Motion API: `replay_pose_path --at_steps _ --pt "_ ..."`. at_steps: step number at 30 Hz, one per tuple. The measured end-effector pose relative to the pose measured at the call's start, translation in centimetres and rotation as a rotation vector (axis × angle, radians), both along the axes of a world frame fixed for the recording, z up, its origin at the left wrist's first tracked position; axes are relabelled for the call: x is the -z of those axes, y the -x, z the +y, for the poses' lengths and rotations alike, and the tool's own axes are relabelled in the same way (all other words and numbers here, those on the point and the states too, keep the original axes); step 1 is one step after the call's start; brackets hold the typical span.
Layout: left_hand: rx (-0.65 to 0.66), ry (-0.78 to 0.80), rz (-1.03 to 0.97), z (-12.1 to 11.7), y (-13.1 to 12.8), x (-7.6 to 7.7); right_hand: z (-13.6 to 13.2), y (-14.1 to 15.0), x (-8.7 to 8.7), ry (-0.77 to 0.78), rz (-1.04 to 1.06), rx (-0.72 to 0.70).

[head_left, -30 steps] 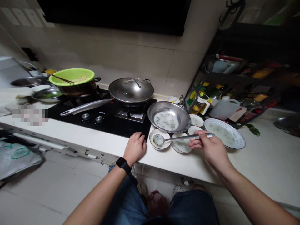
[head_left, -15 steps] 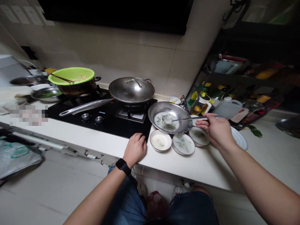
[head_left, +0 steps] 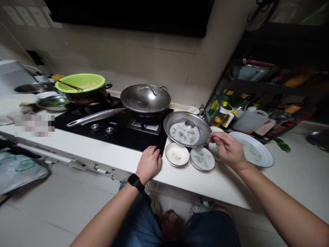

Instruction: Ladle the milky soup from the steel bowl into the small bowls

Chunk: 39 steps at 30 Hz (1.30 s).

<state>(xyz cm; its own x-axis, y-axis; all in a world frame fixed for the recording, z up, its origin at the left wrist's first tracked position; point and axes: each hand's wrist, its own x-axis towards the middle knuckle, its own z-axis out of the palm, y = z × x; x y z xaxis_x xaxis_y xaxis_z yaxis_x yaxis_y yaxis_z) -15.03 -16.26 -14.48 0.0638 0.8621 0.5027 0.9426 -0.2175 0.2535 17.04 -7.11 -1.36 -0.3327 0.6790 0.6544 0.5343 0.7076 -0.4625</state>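
Spoon (head_left: 189, 124) farther right; "SUPOR" (head_left: 113, 123) on stove (head_left: 123, 138)

Gas stove (head_left: 120, 137) left, soup dishes right, on one tabletop (head_left: 295, 175).
On the stove, the wok (head_left: 138, 99) sits right of the pot (head_left: 86, 98); a basin (head_left: 86, 77) rests on the pot, chopsticks (head_left: 70, 85) over its rim. Right of the stove stands the soup basin (head_left: 168, 121), the ladle (head_left: 190, 124) in the right hand (head_left: 230, 151) reaching over it. Two soup bowls (head_left: 177, 165) stand side by side before it; another bowl (head_left: 214, 157) is partly behind the right hand. Farther right, before the condiment rack (head_left: 257, 84), is the soup plate (head_left: 268, 157). The left hand (head_left: 149, 163) lies left of the bowls.
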Motion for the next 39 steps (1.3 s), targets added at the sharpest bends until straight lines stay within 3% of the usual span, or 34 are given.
replay_pose_path --at_steps 4,8,11,14,18,21,23,32,36,39 --pt "0.0 0.01 -0.016 0.0 0.0 -0.1 -4.1 -1.0 -1.0 0.042 0.14 0.063" --pt "0.003 0.006 -0.008 0.0 0.0 -0.1 -7.3 -1.3 -1.2 0.008 0.098 -0.071" --pt "0.005 -0.002 -0.005 0.0 0.1 0.0 -8.3 -0.8 -0.3 0.001 0.026 -0.174" --pt "0.007 -0.007 -0.009 0.0 0.1 0.0 -8.5 -0.2 1.2 0.069 0.029 -0.154" --pt "0.009 -0.006 -0.013 0.0 0.1 0.0 -7.8 0.6 2.6 0.422 0.276 0.004" --pt "0.009 -0.007 -0.014 0.0 0.1 0.0 -6.7 1.0 2.8 0.708 0.519 0.109" --pt "0.011 -0.009 -0.013 0.0 0.1 0.0 -5.9 1.2 2.6 0.808 0.628 0.168" --pt "0.016 -0.012 -0.007 0.0 0.2 0.1 -3.8 1.0 -1.1 0.819 0.786 0.237" --pt "0.003 -0.01 -0.006 0.0 0.1 0.0 -1.4 0.4 -2.8 0.746 0.829 0.257" --pt "0.0 -0.005 -0.006 -0.1 0.0 0.0 1.1 0.3 -2.9 0.729 0.83 0.286"
